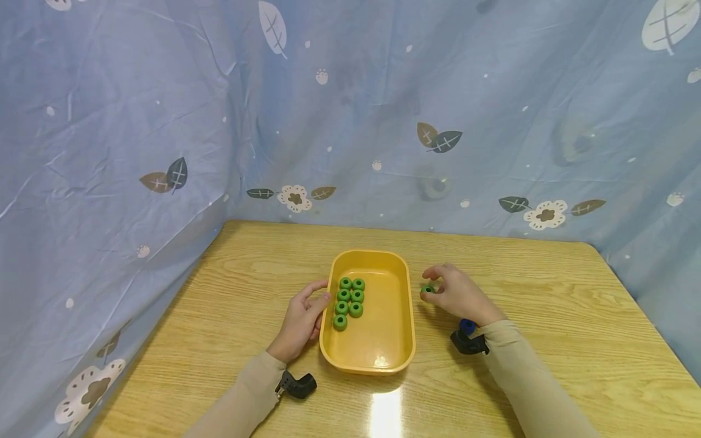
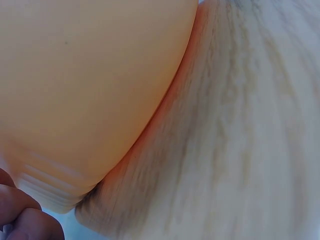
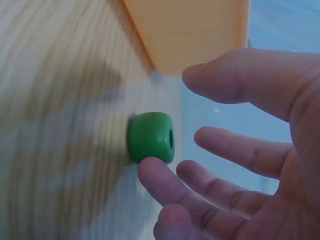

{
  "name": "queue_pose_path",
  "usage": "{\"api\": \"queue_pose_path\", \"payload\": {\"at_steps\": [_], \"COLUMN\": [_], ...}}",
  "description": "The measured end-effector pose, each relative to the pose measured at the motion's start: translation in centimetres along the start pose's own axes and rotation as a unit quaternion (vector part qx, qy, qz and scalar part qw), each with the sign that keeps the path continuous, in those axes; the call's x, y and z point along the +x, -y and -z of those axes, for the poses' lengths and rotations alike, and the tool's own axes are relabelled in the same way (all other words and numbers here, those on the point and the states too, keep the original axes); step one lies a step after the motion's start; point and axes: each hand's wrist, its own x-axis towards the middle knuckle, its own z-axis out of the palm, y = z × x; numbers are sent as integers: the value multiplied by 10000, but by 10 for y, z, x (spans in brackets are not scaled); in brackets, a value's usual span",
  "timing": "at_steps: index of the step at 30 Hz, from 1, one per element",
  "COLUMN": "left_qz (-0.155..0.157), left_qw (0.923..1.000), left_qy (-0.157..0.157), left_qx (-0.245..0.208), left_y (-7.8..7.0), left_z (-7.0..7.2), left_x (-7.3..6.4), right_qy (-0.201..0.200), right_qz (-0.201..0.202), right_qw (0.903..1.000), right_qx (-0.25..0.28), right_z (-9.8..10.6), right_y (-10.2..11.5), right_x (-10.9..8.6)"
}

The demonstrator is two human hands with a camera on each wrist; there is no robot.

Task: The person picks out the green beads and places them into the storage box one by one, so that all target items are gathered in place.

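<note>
A yellow tray [image 1: 411,304] holds several green beads [image 1: 343,295] in two columns along its left side. My left hand [image 1: 300,319] grips the tray's left edge, with the thumb at the rim; some of its curled fingers [image 2: 30,222] show in the left wrist view. Right of the tray, my right hand [image 1: 457,295] is over a single green bead [image 3: 151,137] on the table. A fingertip is at that bead's side, while the thumb stands apart from it. Near the right wrist lies a blue bead [image 1: 467,326], partly hidden.
The wooden table [image 1: 547,292] reaches back to a blue patterned curtain [image 1: 356,121], which also hangs along the left and right sides. A black wrist camera [image 1: 298,385] sits on the left wrist, and another black camera [image 1: 468,343] on the right, close to the blue bead.
</note>
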Motion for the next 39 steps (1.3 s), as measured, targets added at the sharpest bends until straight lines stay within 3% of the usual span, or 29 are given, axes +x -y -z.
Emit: {"api": "queue_pose_path", "payload": {"at_steps": [14, 39], "left_qz": [26, 32], "left_qw": [10000, 10000], "left_qy": [-8, -32], "left_qx": [-1, 1], "left_y": [-3, -2], "left_z": [0, -1], "left_x": [-1, -1], "right_qy": [35, 383], "right_qz": [433, 268], "right_qw": [9984, 9988], "right_qx": [-360, 145], "right_z": [-12, -15], "right_y": [-4, -2], "right_x": [4, 2]}}
